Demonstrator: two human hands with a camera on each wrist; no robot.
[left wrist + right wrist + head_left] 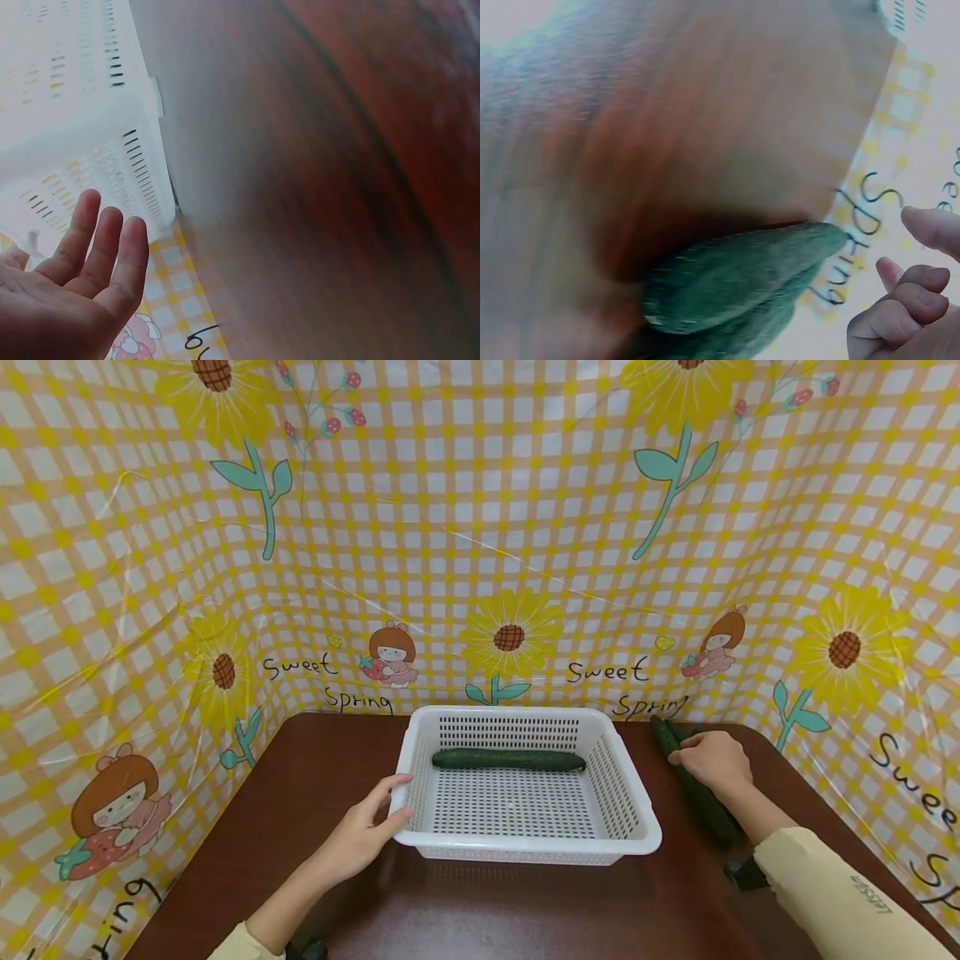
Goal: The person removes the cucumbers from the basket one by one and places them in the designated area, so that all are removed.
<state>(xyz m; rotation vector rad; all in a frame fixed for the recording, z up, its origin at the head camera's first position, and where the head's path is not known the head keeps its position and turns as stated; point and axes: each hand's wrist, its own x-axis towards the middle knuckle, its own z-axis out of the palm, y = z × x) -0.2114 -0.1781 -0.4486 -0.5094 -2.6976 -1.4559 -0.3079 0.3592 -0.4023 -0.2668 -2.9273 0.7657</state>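
Observation:
A white perforated plastic basket [525, 845] stands on the table with one cucumber [508, 761] lying crosswise near its back wall. My left hand [363, 831] is at the basket's left rim, thumb and index finger by the edge. Its other fingers [131, 247] extend loosely beside the basket's outer wall. To the right of the basket, cucumbers [708, 810] lie lengthwise side by side, at least two. Over them is my right hand [716, 762], its fingers bent and its thumb apart, with nothing visible between them. The hand partly hides the cucumbers in the head view.
The dark brown table [315, 777] carries the basket and the cucumbers. A checked, flower-printed sheet [480, 543] encloses the table at the back and both sides. A black object [746, 874] is by the right wrist.

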